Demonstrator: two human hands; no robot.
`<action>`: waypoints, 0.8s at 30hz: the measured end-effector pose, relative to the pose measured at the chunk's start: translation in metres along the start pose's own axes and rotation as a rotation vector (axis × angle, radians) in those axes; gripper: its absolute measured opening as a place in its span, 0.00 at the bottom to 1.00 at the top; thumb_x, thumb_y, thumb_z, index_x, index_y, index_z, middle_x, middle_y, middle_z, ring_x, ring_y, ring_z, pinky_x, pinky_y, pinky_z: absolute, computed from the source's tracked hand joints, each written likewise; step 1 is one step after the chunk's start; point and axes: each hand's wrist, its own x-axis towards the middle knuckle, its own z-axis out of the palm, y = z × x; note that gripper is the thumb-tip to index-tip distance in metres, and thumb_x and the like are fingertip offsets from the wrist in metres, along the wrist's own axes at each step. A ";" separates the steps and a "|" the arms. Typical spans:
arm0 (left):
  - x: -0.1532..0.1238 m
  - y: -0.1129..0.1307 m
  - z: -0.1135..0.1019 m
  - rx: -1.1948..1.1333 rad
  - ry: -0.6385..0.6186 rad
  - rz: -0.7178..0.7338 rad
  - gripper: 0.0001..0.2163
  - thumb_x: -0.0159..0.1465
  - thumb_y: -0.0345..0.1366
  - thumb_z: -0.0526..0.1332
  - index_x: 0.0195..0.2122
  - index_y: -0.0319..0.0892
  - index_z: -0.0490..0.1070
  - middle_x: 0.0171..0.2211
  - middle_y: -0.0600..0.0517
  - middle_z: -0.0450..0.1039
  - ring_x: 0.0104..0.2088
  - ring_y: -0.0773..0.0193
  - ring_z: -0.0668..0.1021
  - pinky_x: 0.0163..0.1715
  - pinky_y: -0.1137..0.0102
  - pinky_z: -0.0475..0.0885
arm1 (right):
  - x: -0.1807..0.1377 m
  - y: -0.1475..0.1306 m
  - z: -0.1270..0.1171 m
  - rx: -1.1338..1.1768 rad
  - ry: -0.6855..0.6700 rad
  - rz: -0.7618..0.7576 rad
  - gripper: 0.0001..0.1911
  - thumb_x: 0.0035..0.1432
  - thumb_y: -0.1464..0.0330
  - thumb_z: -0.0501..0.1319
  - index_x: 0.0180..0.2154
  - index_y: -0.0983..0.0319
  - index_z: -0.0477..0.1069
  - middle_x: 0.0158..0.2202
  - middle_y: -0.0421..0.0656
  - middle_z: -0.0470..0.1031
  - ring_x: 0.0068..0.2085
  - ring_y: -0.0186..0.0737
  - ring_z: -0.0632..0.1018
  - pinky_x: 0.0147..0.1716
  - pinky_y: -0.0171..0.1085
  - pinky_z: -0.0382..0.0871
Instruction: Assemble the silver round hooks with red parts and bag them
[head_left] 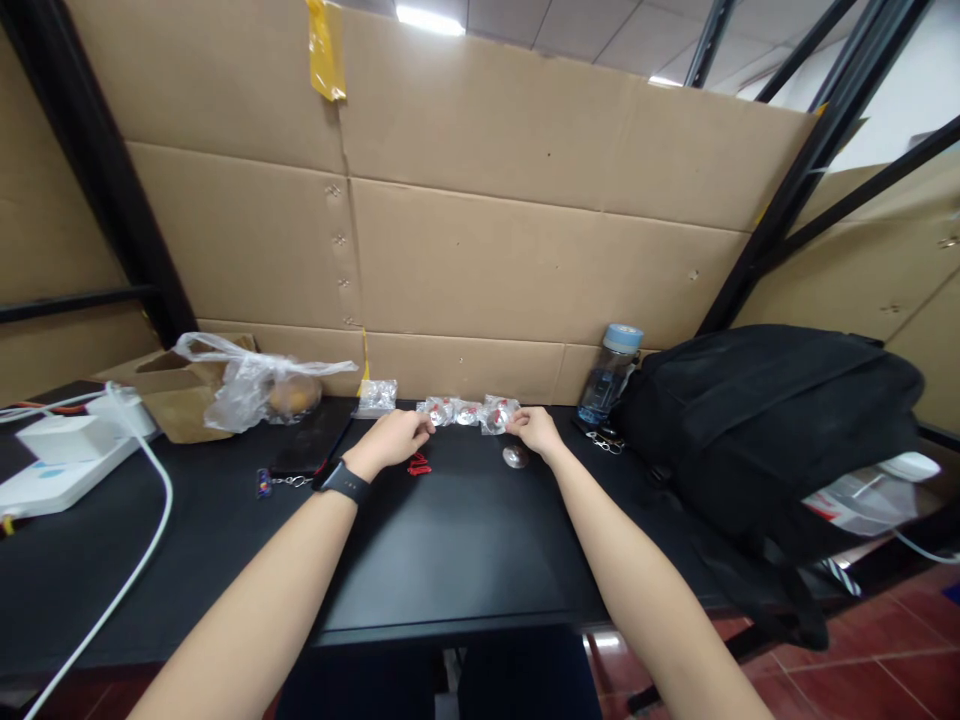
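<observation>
A row of small clear plastic packets [466,413], each with something shiny and red in it, lies along the back of the black table. My right hand [537,432] pinches the edge of the rightmost packet [496,413]. Below that packet, a bare silvery round disc [515,457] rests on the table. My left hand [395,439], with a dark watch on its wrist, is beside the left end of the row. Its fingers are curled together, and what they may hold is hidden. Just under these fingers lies a bundle of red cord [419,463].
More clear packets [377,397] stand against the cardboard wall [465,260]. On the left are a plastic bag [259,390], a cardboard box [180,395], a power strip [64,470] and a keychain [281,482]. A water bottle [609,375] and black backpack [757,430] fill the right.
</observation>
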 end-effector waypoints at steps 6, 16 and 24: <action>-0.004 -0.023 -0.009 -0.021 -0.198 0.051 0.08 0.58 0.33 0.62 0.36 0.44 0.80 0.33 0.51 0.82 0.33 0.60 0.81 0.36 0.71 0.70 | -0.008 -0.013 0.002 -0.384 0.055 0.058 0.09 0.53 0.60 0.69 0.32 0.58 0.79 0.36 0.47 0.82 0.45 0.50 0.80 0.47 0.42 0.66; -0.004 -0.006 0.004 0.157 -0.106 -0.030 0.05 0.60 0.32 0.61 0.30 0.47 0.77 0.31 0.52 0.81 0.36 0.56 0.80 0.40 0.65 0.64 | -0.026 -0.017 -0.050 -0.349 -0.554 -0.269 0.38 0.36 0.61 0.78 0.53 0.58 0.75 0.49 0.46 0.76 0.44 0.44 0.78 0.43 0.35 0.70; -0.001 0.020 0.014 0.049 0.040 -0.057 0.05 0.65 0.38 0.60 0.37 0.49 0.76 0.36 0.53 0.82 0.41 0.54 0.80 0.51 0.58 0.58 | -0.028 -0.022 -0.044 -0.326 -0.577 -0.283 0.25 0.37 0.65 0.77 0.41 0.60 0.79 0.39 0.40 0.79 0.36 0.38 0.78 0.36 0.32 0.67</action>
